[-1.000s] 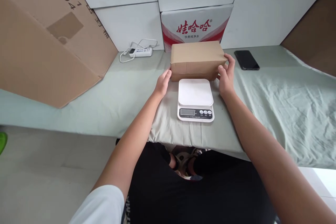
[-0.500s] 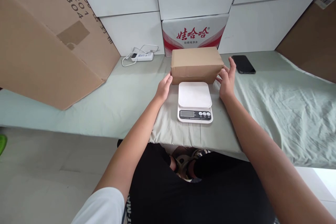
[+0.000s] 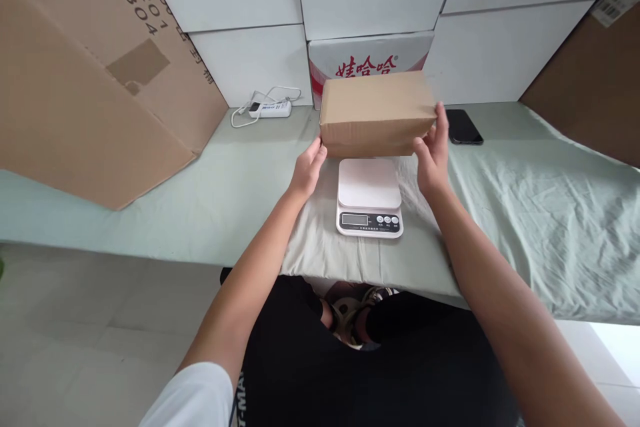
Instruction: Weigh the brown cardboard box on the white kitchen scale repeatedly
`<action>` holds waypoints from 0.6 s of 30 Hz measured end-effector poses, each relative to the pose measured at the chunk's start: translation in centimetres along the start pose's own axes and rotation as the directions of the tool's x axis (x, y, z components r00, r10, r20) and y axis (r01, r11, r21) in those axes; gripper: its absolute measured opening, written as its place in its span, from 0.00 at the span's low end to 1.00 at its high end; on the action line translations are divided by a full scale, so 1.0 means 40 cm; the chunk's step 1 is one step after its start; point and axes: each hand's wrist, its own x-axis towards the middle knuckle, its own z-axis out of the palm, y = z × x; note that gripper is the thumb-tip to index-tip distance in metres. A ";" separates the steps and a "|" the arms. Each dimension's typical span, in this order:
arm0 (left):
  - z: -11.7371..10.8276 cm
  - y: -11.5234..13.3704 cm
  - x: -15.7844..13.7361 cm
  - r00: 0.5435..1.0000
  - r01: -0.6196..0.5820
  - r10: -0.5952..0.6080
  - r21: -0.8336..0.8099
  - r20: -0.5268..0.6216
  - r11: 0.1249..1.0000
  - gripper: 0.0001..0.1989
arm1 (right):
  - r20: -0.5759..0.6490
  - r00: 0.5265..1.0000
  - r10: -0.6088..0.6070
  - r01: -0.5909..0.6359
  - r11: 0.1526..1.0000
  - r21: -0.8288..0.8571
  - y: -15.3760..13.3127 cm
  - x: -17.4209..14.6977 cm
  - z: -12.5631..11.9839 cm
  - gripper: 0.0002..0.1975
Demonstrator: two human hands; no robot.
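A brown cardboard box (image 3: pixel 377 107) is held between my two hands, its right end raised a little higher than the left. My left hand (image 3: pixel 307 170) grips the box's lower left corner, fingers partly behind it. At the right end, my right hand (image 3: pixel 433 153) has its thumb on the front and its fingers around the side. Just in front of the box lies a white kitchen scale (image 3: pixel 369 197) with a flat square platform. Its display panel and round buttons face me, and I cannot make out any reading.
Behind stands a white and red printed carton (image 3: pixel 370 57) against white panels. A white power strip (image 3: pixel 270 109) with a cable lies at the back left, a black phone (image 3: pixel 464 127) at the right. Large cardboard boxes flank the cloth-covered table (image 3: pixel 240 207); its front edge is near my lap.
Both hands have lifted the cardboard box, the right end more than the left. My right hand's fingers have closed round its end. The scale has stayed in place.
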 end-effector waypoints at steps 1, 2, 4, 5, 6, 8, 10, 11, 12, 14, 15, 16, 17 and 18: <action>-0.001 0.023 -0.029 1.000 -0.018 0.018 -0.012 0.023 1.000 0.50 | -0.006 0.999 -0.044 0.044 0.999 -0.015 -0.034 -0.012 -0.014 0.51; -0.001 0.043 -0.063 0.999 -0.028 0.029 -0.019 0.041 0.999 0.50 | -0.005 0.997 -0.076 0.076 0.997 -0.029 -0.064 -0.030 -0.030 0.49; -0.003 0.067 -0.135 0.996 -0.052 0.052 0.010 0.066 0.999 0.49 | 0.009 0.994 -0.106 0.106 0.992 -0.065 -0.105 -0.084 -0.064 0.46; -0.004 0.071 -0.167 0.995 -0.062 0.060 0.018 0.080 0.998 0.49 | 0.009 0.993 -0.118 0.119 0.989 -0.084 -0.113 -0.116 -0.079 0.47; -0.005 0.070 -0.195 0.994 -0.063 0.061 0.022 0.085 0.998 0.49 | 0.010 0.992 -0.123 0.123 0.987 -0.103 -0.113 -0.149 -0.092 0.47; -0.005 0.060 -0.231 0.995 -0.059 0.057 0.013 0.082 0.998 0.49 | -0.005 0.992 -0.126 0.125 0.983 -0.134 -0.099 -0.209 -0.108 0.47; -0.003 0.048 -0.246 0.996 -0.053 0.053 0.000 0.070 0.999 0.49 | -0.030 0.992 -0.122 0.116 0.983 -0.145 -0.079 -0.248 -0.112 0.47; -0.001 0.044 -0.249 0.996 -0.054 0.054 -0.002 0.069 0.999 0.48 | -0.043 0.992 -0.118 0.110 0.983 -0.145 -0.073 -0.259 -0.111 0.47; 0.001 0.042 -0.251 0.996 -0.058 0.057 -0.001 0.071 0.998 0.48 | -0.051 0.992 -0.112 0.103 0.984 -0.145 -0.070 -0.265 -0.108 0.47; 0.005 0.045 -0.254 0.994 -0.068 0.067 0.014 0.084 0.998 0.48 | -0.058 0.994 -0.091 0.082 0.986 -0.146 -0.074 -0.264 -0.103 0.46; 0.006 0.048 -0.257 0.993 -0.075 0.072 0.027 0.090 0.997 0.48 | -0.055 0.996 -0.075 0.066 0.987 -0.148 -0.080 -0.261 -0.101 0.45; 0.007 0.051 -0.260 0.992 -0.082 0.077 0.040 0.096 0.996 0.47 | -0.050 0.997 -0.058 0.050 0.988 -0.148 -0.086 -0.257 -0.100 0.45; 0.006 0.053 -0.262 0.992 -0.087 0.081 0.053 0.101 0.995 0.46 | -0.047 0.998 -0.046 0.038 0.989 -0.145 -0.093 -0.255 -0.098 0.44; 0.006 0.055 -0.265 0.991 -0.092 0.085 0.062 0.105 0.994 0.46 | -0.047 0.998 -0.038 0.031 0.990 -0.139 -0.099 -0.253 -0.097 0.43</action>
